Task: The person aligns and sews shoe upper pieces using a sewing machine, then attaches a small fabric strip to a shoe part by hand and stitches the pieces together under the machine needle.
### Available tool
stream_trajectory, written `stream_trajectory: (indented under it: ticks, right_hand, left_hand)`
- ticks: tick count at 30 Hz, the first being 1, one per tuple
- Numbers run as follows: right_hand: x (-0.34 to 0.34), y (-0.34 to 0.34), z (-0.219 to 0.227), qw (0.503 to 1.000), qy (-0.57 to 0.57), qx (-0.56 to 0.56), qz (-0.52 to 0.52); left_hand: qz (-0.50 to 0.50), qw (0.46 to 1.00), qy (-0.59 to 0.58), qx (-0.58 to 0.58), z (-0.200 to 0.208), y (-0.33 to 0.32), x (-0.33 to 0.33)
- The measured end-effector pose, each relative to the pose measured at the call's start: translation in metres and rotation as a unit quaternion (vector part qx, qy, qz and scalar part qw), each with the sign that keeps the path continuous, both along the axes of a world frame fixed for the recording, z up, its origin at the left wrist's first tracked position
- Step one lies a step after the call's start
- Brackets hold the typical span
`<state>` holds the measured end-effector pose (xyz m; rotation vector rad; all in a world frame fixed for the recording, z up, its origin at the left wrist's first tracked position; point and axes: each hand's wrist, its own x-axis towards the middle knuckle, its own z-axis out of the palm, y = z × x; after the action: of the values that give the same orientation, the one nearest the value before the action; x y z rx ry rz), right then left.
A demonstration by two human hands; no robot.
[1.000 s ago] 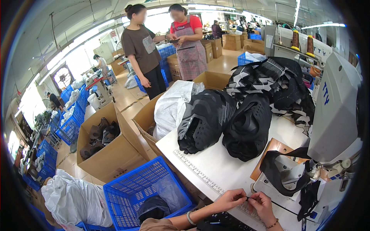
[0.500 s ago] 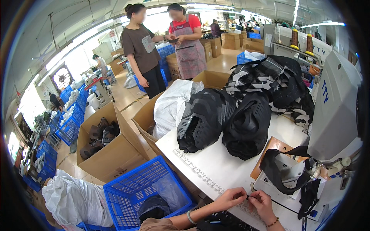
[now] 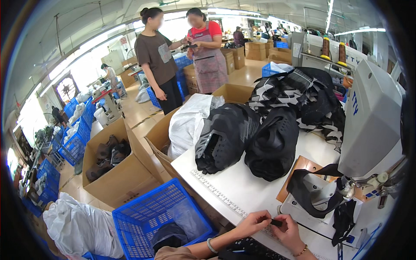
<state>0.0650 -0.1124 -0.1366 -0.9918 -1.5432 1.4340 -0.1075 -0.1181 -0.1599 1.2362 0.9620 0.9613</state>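
Note:
Above the front edge of the white sewing table (image 3: 225,184), my left hand (image 3: 257,222) pinches one end of a small black strip of fabric (image 3: 276,222). The fingers of my right hand (image 3: 287,232) are closed on the strip's other end, so the hands nearly meet. Just beyond them stands a grey-white sewing machine (image 3: 372,117). A wide black band (image 3: 303,197) loops around its work arm, and a dark fabric piece (image 3: 344,223) hangs beside it. Along the table edge under my hands runs a ruler tape (image 3: 219,195).
Bundles of black shoe-upper pieces (image 3: 227,136) and a patterned black-and-white pile (image 3: 294,93) cover the table's far side. To the left are a blue crate (image 3: 130,216), a cardboard box (image 3: 117,186) and a white sack (image 3: 82,225). Two people (image 3: 158,60) stand behind the boxes.
The black strip has turned between my fingers and now shows a broader face. My right hand has rotated slightly around it. The whole view has shifted a little.

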Motion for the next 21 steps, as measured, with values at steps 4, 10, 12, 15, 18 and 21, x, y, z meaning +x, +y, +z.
stream_trajectory:
  ticks: [4, 10, 12, 15, 18, 21]
  right_hand:
    - [-0.001, -0.003, 0.014, 0.99, -0.114, 0.078, -0.006]
    - [-0.001, -0.001, 0.016, 0.965, -0.175, 0.193, -0.034]
    - [-0.001, 0.0, 0.019, 0.962, -0.179, 0.204, -0.037]
    - [0.0, 0.0, 0.018, 0.958, -0.18, 0.22, -0.041]
    - [0.001, -0.001, 0.022, 0.957, -0.188, 0.217, -0.033]
    - [0.0, 0.002, 0.019, 0.955, -0.193, 0.221, -0.034]
  left_hand:
    - [-0.002, 1.0, -0.01, 0.002, -0.01, 0.001, 0.002]
    - [-0.011, 1.0, 0.002, -0.021, -0.007, 0.004, 0.001]
    - [-0.017, 0.999, -0.025, -0.036, -0.007, 0.005, 0.002]
    - [-0.023, 0.998, -0.012, -0.05, -0.005, 0.005, 0.002]
    - [-0.015, 0.999, -0.02, -0.047, -0.007, 0.005, 0.003]
    - [-0.019, 0.998, -0.02, -0.056, -0.003, 0.005, 0.002]
